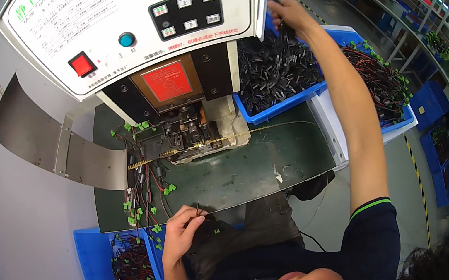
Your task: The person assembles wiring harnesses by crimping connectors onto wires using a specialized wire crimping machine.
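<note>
My left hand is at the front edge of the green work table, thumb and fingers pinched on a thin dark wire whose tip pokes out. My right hand reaches far out past the machine's right side, above a blue bin of small black parts. Its fingers are curled, and what they hold is partly hidden by the machine. A bench machine with a white control housing stands ahead; a gold terminal strip runs into it. Left of it lies a bunch of wires with green connectors.
A blue bin of wired connectors stands low on the left. Another blue bin with red and black wires sits right of my forearm. A curved metal guard sticks out at left. Shelving with more bins lines the right.
</note>
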The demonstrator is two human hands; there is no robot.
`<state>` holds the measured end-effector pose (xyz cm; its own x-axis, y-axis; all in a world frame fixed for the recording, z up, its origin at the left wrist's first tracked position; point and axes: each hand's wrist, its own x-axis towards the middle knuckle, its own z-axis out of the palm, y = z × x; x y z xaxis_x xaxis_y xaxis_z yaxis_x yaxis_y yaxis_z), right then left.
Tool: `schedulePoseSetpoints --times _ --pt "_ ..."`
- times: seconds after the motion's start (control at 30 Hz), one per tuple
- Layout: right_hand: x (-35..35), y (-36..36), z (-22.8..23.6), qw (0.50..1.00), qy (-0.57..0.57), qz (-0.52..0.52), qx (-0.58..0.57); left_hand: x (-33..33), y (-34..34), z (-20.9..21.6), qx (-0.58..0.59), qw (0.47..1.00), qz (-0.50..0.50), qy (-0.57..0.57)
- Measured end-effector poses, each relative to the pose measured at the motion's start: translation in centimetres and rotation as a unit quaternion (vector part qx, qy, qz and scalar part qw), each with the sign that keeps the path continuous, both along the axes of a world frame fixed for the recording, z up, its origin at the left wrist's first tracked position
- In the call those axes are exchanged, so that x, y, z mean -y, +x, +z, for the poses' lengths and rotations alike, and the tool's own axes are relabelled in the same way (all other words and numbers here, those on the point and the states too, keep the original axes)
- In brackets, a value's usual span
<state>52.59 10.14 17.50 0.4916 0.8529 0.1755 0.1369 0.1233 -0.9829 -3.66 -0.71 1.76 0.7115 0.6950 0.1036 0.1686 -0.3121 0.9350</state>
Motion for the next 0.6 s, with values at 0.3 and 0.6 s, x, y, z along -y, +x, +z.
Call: schedulePoseSetpoints --times 0.3,0.6 --pt "12.7 -7.6 7.1 0.941 0.337 -0.014 -0.024 0.1 0.1 -3.2 0.112 0.979 0.119 -0.124" --pt "25.2 -21.0 -4.4 0.915 -0.101 0.143 0.365 -2.4 -0.4 -5.4 0.247 0.921 0.242 -0.177"
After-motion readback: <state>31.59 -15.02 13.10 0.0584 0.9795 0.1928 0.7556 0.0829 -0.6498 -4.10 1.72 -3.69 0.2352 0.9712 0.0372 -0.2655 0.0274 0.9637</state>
